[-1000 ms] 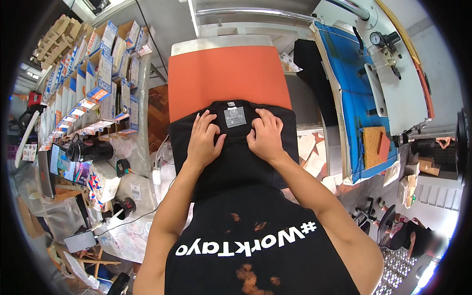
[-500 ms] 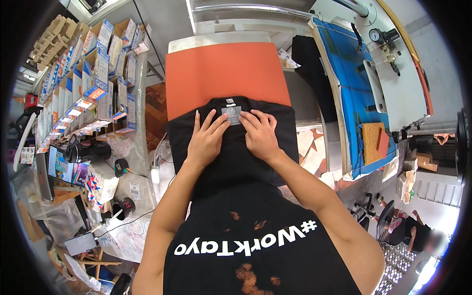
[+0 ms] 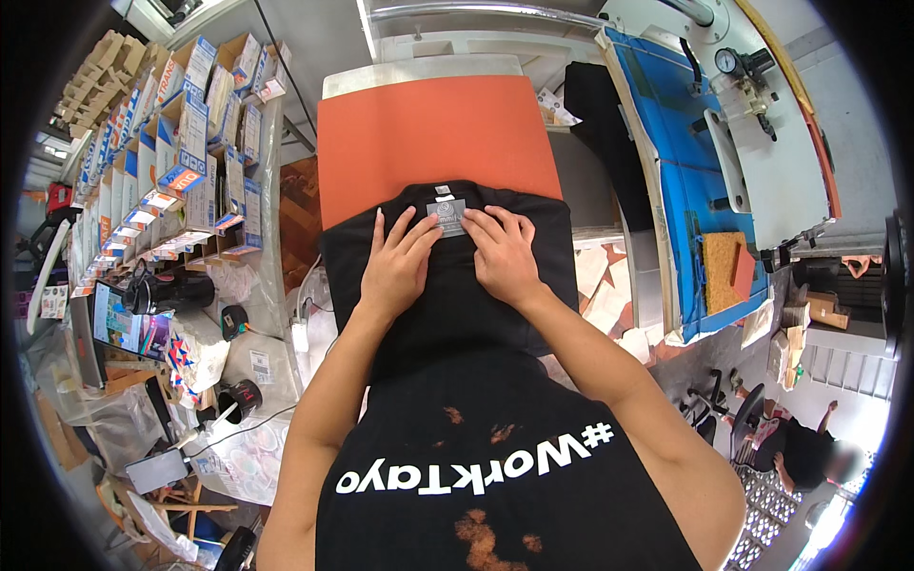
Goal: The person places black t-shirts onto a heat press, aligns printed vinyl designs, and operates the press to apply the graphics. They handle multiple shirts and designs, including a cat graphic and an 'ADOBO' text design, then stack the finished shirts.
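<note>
A black shirt [image 3: 447, 295] lies over the near part of an orange pad [image 3: 428, 133], its neckline toward the far side. Just below the collar tag [image 3: 442, 190] rests a small grey rectangular label sheet [image 3: 447, 218] with pale print. My left hand [image 3: 398, 262] lies on the cloth with its fingers spread, index fingertip at the sheet's left edge. On the opposite side, my right hand [image 3: 505, 252] rests with fingers stretched out, fingertips touching the sheet's right edge. Both thumbs are partly hidden beneath the hands.
At right stands a machine with a blue-covered board [image 3: 700, 190], a pressure gauge [image 3: 726, 61] and a tan sponge-like pad [image 3: 724, 271]. Boxes [image 3: 186, 124] fill the left shelf, above a laptop [image 3: 129, 319] and a black heat gun or dryer [image 3: 167, 290]. Another person [image 3: 795, 452] is far right.
Both hands stay at the label sheet with only slight shifts, and the sheet sits a touch straighter. In the background, the other person's arms and body have moved.
</note>
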The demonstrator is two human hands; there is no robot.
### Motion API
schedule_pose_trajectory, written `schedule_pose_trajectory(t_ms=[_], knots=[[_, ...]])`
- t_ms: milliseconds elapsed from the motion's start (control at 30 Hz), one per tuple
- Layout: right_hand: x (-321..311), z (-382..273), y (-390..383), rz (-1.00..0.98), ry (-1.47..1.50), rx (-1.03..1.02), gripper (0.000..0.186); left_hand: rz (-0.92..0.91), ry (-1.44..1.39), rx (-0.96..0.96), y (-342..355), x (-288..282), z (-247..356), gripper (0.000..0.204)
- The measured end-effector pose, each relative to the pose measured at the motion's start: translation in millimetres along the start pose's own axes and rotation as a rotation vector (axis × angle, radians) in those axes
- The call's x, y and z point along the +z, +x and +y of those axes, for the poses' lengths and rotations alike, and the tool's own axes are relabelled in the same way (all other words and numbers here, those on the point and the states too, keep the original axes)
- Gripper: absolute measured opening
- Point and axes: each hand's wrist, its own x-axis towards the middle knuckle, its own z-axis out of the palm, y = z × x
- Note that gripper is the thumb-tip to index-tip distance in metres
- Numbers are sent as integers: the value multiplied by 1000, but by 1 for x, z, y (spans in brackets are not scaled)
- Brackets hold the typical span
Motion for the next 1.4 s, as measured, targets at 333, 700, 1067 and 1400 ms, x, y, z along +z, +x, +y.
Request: schedule_pose_trajectory(t_ms=[333, 700, 1067, 1400], knots=[[2, 0, 0, 1, 33, 18, 47, 16, -4, 1, -1, 1, -1, 32], [-16, -8, 24, -109, 20, 118, 37, -32, 15, -88, 28, -12, 15, 33], [-241, 156, -83, 697, -548, 362, 25, 377, -30, -574, -114, -94, -89, 15], [-329, 253, -152, 224, -813, 807, 58, 301, -38, -881, -266, -24, -57, 14]])
